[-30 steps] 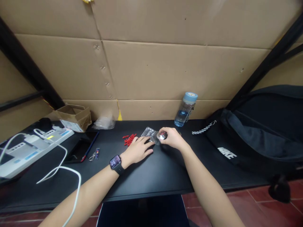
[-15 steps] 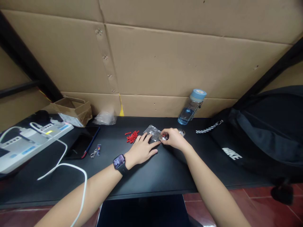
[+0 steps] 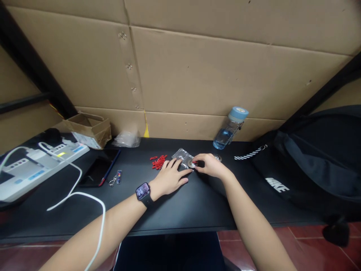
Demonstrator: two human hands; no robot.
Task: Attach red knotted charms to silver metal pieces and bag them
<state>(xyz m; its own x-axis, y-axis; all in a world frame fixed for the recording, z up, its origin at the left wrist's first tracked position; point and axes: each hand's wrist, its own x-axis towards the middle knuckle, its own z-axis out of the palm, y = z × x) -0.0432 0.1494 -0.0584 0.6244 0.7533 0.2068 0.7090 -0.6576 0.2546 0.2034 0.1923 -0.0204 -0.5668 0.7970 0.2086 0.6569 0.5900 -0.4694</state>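
Note:
My left hand [image 3: 170, 176] lies flat on the black desk with its fingers spread, wearing a dark smartwatch. Its fingertips rest at the edge of a clear plastic bag [image 3: 182, 154]. Just left of those fingers is a loose pile of small red plastic pins [image 3: 159, 162]. My right hand [image 3: 210, 165] pinches a small round shiny piece [image 3: 191, 163], low over the bag's right end. A dark and red patch shows by the fingertips; whether it is a reflection or an object I cannot tell. Another round shiny piece [image 3: 217, 157] lies behind my right hand, partly hidden.
A water bottle [image 3: 230, 128] stands at the back, near a black backpack [image 3: 313, 162] with a striped strap. Leftward are a keychain [image 3: 116, 178], a phone [image 3: 97, 170], a power strip [image 3: 42, 169], an open cardboard box [image 3: 90, 130] and a crumpled plastic bag [image 3: 127, 139]. A white cable crosses my left forearm.
The round piece in my right hand has tilted, its face turning from upright toward flat. My left hand stays put. The whole view has shifted slightly.

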